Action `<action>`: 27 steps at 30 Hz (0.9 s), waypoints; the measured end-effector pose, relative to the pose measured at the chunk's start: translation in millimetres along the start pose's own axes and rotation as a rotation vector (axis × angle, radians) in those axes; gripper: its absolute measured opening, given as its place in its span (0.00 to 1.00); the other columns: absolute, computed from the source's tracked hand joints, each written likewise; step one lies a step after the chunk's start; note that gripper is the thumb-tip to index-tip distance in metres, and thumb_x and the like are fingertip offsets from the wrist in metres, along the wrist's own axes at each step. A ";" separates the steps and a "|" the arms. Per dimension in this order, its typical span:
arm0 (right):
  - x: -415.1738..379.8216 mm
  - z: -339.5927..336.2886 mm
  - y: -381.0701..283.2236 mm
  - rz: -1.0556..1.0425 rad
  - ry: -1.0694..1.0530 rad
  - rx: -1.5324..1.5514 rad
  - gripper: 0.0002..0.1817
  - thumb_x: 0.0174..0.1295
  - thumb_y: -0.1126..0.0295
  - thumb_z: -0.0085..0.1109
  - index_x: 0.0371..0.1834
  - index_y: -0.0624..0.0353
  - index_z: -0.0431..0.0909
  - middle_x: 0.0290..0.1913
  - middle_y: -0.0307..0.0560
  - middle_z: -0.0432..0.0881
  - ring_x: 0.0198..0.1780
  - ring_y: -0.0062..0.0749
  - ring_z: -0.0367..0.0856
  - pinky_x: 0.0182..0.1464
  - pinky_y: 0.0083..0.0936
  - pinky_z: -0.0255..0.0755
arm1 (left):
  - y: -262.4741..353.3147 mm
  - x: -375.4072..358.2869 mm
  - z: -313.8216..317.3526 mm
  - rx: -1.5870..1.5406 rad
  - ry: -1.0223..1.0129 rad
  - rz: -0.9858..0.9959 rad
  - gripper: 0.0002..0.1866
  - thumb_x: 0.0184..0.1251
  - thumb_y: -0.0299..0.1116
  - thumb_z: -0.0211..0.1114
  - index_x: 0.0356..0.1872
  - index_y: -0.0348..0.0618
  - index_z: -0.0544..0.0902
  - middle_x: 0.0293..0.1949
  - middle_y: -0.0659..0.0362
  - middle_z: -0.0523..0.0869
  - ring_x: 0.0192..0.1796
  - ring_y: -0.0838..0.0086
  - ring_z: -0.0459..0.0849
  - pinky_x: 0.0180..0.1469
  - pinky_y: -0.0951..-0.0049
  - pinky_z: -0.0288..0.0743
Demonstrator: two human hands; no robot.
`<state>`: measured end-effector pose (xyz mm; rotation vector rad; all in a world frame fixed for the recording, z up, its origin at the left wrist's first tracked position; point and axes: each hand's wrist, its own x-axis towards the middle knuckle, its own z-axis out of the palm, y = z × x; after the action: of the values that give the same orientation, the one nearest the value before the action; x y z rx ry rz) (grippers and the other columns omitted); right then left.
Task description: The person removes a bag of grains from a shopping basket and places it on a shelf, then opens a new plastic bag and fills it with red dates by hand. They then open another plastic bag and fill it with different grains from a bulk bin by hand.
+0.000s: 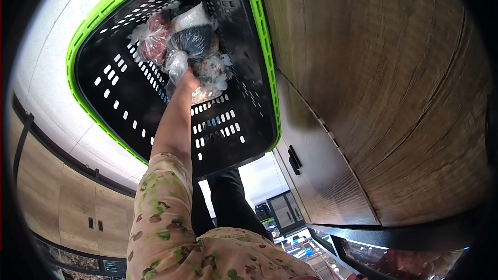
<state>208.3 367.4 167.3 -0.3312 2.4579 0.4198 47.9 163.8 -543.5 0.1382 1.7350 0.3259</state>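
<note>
My left hand [191,79] reaches down into a black basket with a bright green rim [271,80]. Its fingers are closed on the bunched top of a clear plastic bag [177,64]; the plastic partly hides the fingertips. Around the hand lie other filled bags: a reddish one [155,38] at the left, a white one [191,18] at the back, a dark one [192,40] in the middle and one with pale, mottled contents [209,71] at the right. My right hand is out of view.
Wooden cabinet panels [384,72] rise close along the right, with a dark handle [294,159] on one door. More wooden cabinets [78,192] stand at the lower left. White floor [46,62] shows left of the basket. A glass-fronted case [399,256] is at the lower right.
</note>
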 end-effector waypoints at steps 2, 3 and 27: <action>0.6 0.2 1.0 -0.005 0.006 0.000 0.10 0.49 0.66 0.58 0.35 0.53 0.74 0.52 0.55 0.65 0.50 0.58 0.64 0.56 0.57 0.57 | 1.2 0.3 3.2 -0.006 0.019 0.034 0.44 0.44 0.30 0.69 0.66 0.38 0.56 0.62 0.47 0.67 0.65 0.62 0.65 0.64 0.71 0.59; 1.9 0.0 1.7 -0.005 0.011 0.003 0.10 0.49 0.66 0.58 0.34 0.53 0.74 0.51 0.55 0.65 0.50 0.58 0.64 0.55 0.57 0.58 | 2.3 2.2 4.2 -0.011 0.040 0.069 0.39 0.47 0.30 0.67 0.64 0.37 0.61 0.61 0.49 0.69 0.65 0.63 0.65 0.64 0.72 0.59; -2.9 3.2 -22.4 0.434 0.196 0.146 0.07 0.43 0.64 0.56 0.26 0.49 0.76 0.46 0.41 0.70 0.46 0.58 0.69 0.48 0.57 0.61 | 47.7 -193.6 -16.4 0.097 0.138 0.403 0.13 0.50 0.33 0.61 0.40 0.45 0.82 0.43 0.48 0.81 0.46 0.56 0.80 0.47 0.65 0.74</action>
<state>219.7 348.4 161.8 0.2402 2.7335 0.3966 64.6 154.3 -344.4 0.5509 1.8552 0.5561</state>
